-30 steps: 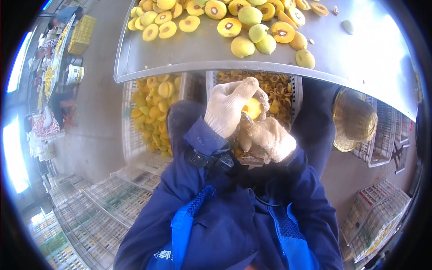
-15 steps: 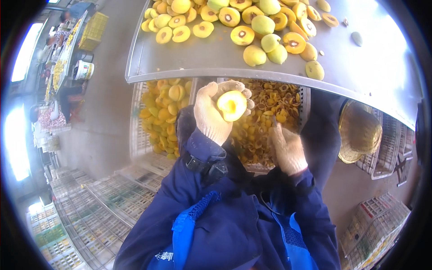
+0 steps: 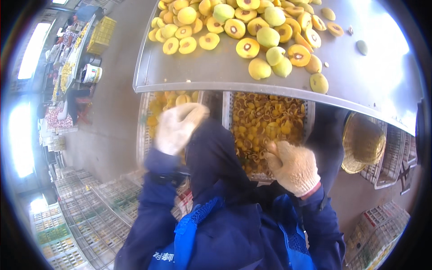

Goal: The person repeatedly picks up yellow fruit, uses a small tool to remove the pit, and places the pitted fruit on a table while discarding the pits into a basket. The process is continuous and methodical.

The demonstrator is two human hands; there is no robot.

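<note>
I see cream on the left gloved hand (image 3: pixel 175 128) and the right gloved hand (image 3: pixel 294 166), navy on both sleeves (image 3: pixel 155 198), bright blue on the straps (image 3: pixel 185 229) between them. Beyond the hands, stone-fruit halves (image 3: pixel 247 48) show golden-orange flesh, brown centres and yellow-green skins against a silver-grey metal tabletop (image 3: pixel 211 72); just past the right hand, scraps (image 3: pixel 258 121) mottle amber and brown.
</note>
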